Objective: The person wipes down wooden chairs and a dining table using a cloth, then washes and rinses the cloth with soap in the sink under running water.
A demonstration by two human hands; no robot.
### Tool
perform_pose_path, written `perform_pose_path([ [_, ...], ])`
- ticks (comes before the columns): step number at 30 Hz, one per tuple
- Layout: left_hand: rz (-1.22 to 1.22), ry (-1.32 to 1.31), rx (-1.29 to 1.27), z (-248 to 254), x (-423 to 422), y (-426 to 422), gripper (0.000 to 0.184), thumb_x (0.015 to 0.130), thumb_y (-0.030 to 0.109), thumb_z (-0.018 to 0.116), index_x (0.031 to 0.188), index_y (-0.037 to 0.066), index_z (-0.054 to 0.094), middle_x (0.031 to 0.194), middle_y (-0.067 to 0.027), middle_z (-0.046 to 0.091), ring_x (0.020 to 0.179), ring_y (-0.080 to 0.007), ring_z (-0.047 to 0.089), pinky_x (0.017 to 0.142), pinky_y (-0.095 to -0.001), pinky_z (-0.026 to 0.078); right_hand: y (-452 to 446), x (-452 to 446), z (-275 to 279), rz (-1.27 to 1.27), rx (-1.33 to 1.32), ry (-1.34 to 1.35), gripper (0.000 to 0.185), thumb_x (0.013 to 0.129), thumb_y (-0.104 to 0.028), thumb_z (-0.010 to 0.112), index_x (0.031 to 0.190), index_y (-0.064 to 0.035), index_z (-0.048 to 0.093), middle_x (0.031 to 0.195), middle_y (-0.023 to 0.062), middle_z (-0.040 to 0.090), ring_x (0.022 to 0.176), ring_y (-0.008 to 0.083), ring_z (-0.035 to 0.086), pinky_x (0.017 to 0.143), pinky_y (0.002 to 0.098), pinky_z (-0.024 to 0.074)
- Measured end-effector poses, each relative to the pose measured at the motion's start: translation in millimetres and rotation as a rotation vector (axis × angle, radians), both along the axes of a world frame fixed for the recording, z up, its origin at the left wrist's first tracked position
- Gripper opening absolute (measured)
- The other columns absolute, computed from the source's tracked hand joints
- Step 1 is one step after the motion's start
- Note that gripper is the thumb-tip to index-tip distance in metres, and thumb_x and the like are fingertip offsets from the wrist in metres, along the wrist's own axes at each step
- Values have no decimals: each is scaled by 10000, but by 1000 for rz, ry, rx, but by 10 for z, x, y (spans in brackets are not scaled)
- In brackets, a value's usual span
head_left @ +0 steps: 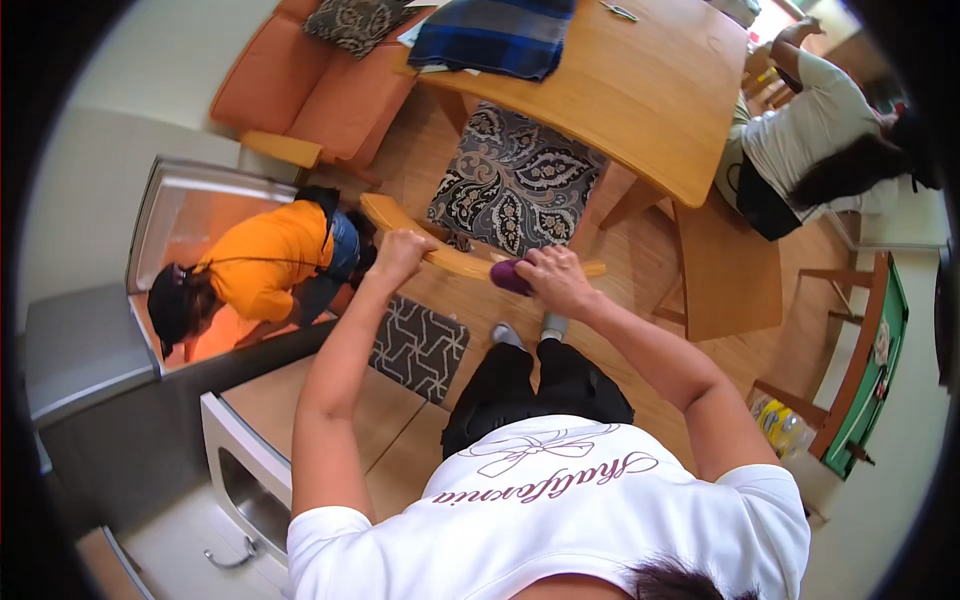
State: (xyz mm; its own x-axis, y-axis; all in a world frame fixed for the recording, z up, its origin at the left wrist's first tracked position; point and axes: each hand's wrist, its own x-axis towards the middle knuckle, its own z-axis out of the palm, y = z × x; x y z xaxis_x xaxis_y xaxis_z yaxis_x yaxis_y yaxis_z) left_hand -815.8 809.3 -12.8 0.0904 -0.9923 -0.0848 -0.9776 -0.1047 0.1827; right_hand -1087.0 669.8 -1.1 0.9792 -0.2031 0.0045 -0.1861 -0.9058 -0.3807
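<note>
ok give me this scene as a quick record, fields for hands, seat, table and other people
left hand: gripping the wooden chair back
right hand: holding a purple cloth at the chair back
seat: patterned cushion
table: wooden table, blue checked fabric on it
other people: person in orange, bending; person in white, upper right

I count two hands (399, 252) of mine, two other people (262, 255).
Before me, one chair (515, 180) and one purple thing (512, 278); farther, one table (650, 90) and one plaid cloth (492, 38); one sofa (300, 80) far left, one bench (728, 270) right, one rug (420, 347) left.
</note>
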Motion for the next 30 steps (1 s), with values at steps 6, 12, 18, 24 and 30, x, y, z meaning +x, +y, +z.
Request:
perform_pose_path([
  [6,131,-50,-53,312,51,-238,233,656,38,567,817,106,722,837,-65,681,882,-222,632,855,-340,474,-157,233,194,83,168,-56,203,700,-120,601,889,-49,581,854,145,584,799,311,602,707,420,460],
  [12,472,-180,-170,412,-280,-427,216,722,1,518,850,7,692,946,-202,641,1001,-320,592,926,-389,437,-95,386,150,94,258,-84,183,700,-107,611,859,-25,575,851,171,586,773,335,607,675,427,472],
  [18,789,25,-461,312,-894,-726,179,743,4,529,852,-10,670,961,-191,642,971,-306,593,877,-379,459,-152,441,174,150,344,-99,225,685,-163,652,842,-20,574,855,174,573,787,340,594,675,423,469],
  [24,1267,436,-835,263,-2075,-1325,202,855,20,495,1008,-28,617,1101,-160,613,1005,-295,593,820,-345,480,-757,222,-276,336,729,-76,317,649,-142,635,932,-5,603,916,179,605,836,329,601,724,420,480],
  [30,1605,763,-836,-355,-2390,-1835,332,866,6,504,1197,-17,489,1261,-154,495,1121,-234,518,924,-320,436,-2021,486,-1399,453,727,660,365,646,-157,611,1004,-87,638,861,147,657,811,301,637,724,414,499],
])
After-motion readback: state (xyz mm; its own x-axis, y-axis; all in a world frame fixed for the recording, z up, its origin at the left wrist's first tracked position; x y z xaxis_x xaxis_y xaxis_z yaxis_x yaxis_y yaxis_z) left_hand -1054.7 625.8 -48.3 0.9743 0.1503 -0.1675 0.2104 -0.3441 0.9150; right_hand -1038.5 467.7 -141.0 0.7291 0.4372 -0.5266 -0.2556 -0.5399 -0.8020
